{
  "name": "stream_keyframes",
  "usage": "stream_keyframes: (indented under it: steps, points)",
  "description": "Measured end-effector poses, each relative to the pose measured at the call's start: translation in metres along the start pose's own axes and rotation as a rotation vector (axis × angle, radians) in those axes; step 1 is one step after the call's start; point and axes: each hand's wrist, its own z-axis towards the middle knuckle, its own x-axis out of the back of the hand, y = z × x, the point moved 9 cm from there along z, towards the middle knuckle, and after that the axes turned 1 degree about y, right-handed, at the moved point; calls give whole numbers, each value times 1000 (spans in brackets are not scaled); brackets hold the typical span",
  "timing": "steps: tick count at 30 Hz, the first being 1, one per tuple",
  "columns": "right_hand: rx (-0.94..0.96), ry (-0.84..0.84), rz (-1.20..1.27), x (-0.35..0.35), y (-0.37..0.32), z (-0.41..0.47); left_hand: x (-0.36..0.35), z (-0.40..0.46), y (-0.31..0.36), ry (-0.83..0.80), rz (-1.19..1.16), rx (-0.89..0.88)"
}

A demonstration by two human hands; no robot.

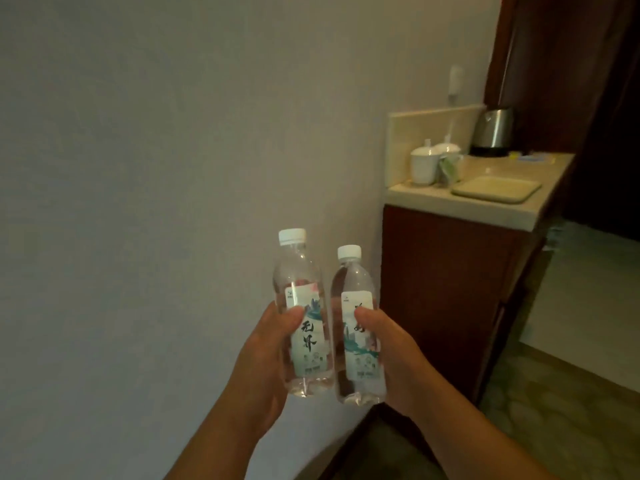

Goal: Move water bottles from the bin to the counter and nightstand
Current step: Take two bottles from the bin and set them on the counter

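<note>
Grey wall (156,168), bottles (303,327) within fingers (292,315)

View: one wide-angle head camera, worn by the person.
Position: it sat above and behind the forearms, at the wearer's eye level.
Facing: it looked forward and slightly down, toward a pale wall (156,168).
Nearness: it was close to the left hand (266,351) and right hand (391,355), low in the middle of the view.
Far field: the tabletop (485,206) stood well apart, upper right, seen from above.
Tilt: edges bowed and leaned at the right side.
Shared part: none, only one view existed.
</note>
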Motion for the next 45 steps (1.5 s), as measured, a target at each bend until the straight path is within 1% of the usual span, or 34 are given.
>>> stream_keyframes:
  steps: [5, 9, 16, 19, 23, 27, 31, 36, 39, 42, 45]
  points:
    - [182, 55, -22, 41, -125, -13, -94, 39, 67, -87, 63, -87]
    - [269, 120, -75, 91, -201, -15, -172, 76, 92, -132, 64, -116]
    - [339, 112, -115, 182, -292, -7, -281, 149, 94, 5, 79, -132]
    - [339, 150, -116, 226, -312, 5, -314, 180, 83, 2, 92, -131]
    - [353, 135, -166, 271, -337, 34, -347, 225, 78, -42, 187, -173]
    - [373, 159, -178, 319, -367, 84, -366, 289, 70, 8, 249, -202]
    - [405, 81, -247, 352, -392, 144, -379, 353, 60, 46, 296, -215]
    - [391, -11, -243, 389, -411, 218, -391, 419, 53, 100, 329, -218]
    - [359, -60, -197, 405, -408, 256, -392, 446, 45, 141, 376, -199]
    - [286, -126, -134, 421, -397, 292, -389, 464, 34, 209, 438, -187]
    - [251, -203, -213, 431, -390, 321, -385, 476, 22, 267, 493, -163]
